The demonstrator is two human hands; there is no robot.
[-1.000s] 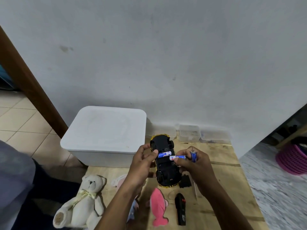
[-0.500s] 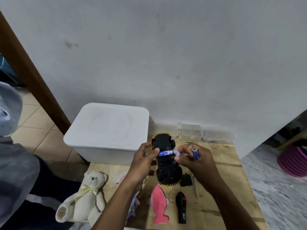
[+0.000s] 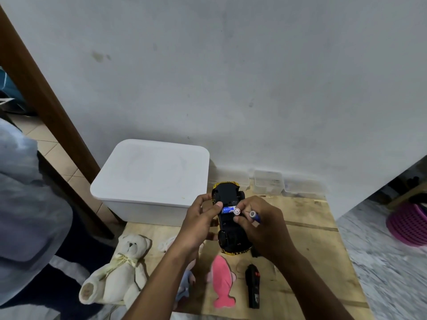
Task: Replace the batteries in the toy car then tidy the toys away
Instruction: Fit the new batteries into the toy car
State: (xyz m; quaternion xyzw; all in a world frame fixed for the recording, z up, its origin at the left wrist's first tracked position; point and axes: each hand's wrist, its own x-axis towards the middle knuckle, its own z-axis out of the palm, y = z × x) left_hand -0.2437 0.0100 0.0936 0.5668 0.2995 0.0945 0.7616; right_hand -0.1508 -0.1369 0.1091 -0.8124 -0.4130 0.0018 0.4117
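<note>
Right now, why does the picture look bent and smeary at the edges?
Head view: the wide lens slants the door frame; head view, right edge: the floor and pink basket are smeared; head view, middle: the left hand, right hand and toy car look fairly sharp, in soft even light, with a glint on the battery end.

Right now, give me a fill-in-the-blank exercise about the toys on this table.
The left hand holds the toy car with its ___ facing up.
The lidded bin is ___ in colour.
The black remote lies to the ___ of the pink fish.
The teddy bear lies to the fish's ___.
Missing: underside, white, right, left.
</note>
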